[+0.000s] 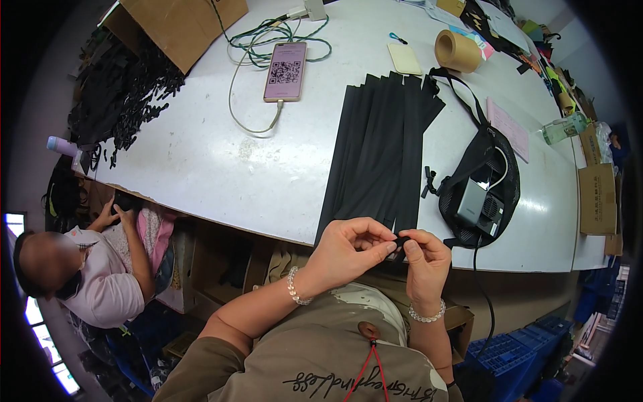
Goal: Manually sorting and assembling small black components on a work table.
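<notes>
Close to the table's front edge, my left hand (353,249) and my right hand (427,260) meet, both with fingers pinched. Between their fingertips is a small black piece (401,241), mostly covered, so I cannot make out its exact kind. Just beyond my hands lies a spread of long flat black strips (375,147), running away from me across the white table (201,157). To the right of the strips sit a few small black pieces (429,181) with cord-like ends.
A black mesh bag (492,161) holding a grey device (471,203) lies at right, its cable hanging over the edge. Farther back are a phone (285,72) on a cable and a tape roll (458,51). Black pieces heap at left, near a seated person (110,268).
</notes>
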Available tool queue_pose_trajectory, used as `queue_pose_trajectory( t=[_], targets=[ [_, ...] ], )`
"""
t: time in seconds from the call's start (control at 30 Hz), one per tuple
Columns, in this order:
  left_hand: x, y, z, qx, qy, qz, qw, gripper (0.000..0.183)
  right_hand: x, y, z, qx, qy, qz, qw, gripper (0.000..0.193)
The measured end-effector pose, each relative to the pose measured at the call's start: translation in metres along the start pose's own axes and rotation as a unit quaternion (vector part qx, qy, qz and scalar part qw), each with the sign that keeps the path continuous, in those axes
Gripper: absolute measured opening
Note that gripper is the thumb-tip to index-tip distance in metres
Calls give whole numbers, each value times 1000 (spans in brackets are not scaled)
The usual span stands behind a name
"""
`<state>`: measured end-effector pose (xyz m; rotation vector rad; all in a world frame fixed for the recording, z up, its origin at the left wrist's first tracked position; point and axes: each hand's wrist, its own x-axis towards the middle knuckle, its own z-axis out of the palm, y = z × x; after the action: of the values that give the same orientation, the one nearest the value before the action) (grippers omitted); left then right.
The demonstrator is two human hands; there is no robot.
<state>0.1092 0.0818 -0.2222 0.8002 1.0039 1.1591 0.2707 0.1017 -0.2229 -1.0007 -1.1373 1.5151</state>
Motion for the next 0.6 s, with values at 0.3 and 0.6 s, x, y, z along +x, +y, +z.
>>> queue_pose_trajectory(
  t=[0.3, 0.6],
  targets=[
    [-1, -3, 4, -23, 23, 3, 999, 9, 3, -1, 0, -40, -14, -2, 999, 15],
    [5, -5, 4, -58, 24, -12, 998, 9, 0, -4, 0, -70, -6, 17, 997, 17]
  ],
)
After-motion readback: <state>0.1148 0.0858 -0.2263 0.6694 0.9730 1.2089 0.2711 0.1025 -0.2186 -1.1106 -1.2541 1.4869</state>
